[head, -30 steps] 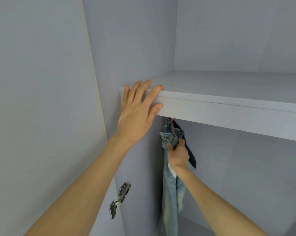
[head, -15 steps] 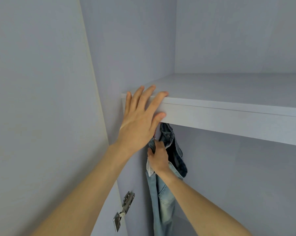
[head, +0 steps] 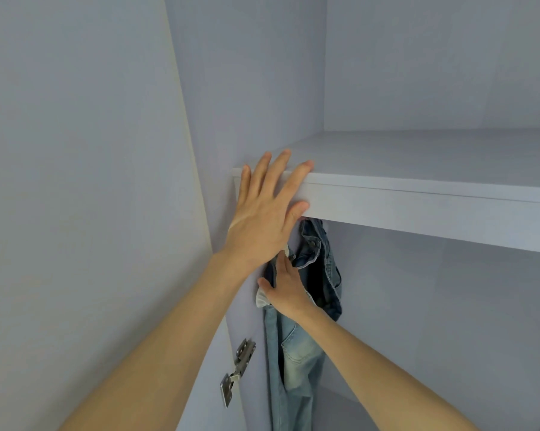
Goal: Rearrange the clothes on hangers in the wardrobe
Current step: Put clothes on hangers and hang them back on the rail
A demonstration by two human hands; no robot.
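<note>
I am resting my left hand (head: 264,213) flat against the front edge of the wardrobe shelf (head: 418,209), left of the frame's centre, the fingers straight and spread, their tips lying over the shelf's top corner and the thumb pressing the lower edge of the board. That grip is apart and is holding nothing.

My right hand (head: 286,286) is reaching up from the lower right of the frame and is touching the jeans (head: 296,362) just below the left wrist. The fingers are running up into the denim behind the left hand, so I cannot tell whether this grip is clamped on the cloth or only pressing it; the thumb is sticking out to the left, beside a bit of white pocket lining.

The jeans are hanging under the shelf, close against the wardrobe's left inner wall, near the middle of the frame. The darker waistband with its button is bunching at the top, just under the board, and the pale blue legs are dropping to the bottom edge of the frame. The hanger is hidden.

A metal hinge (head: 236,373) is sitting on the open door (head: 76,181), lower centre-left.
</note>
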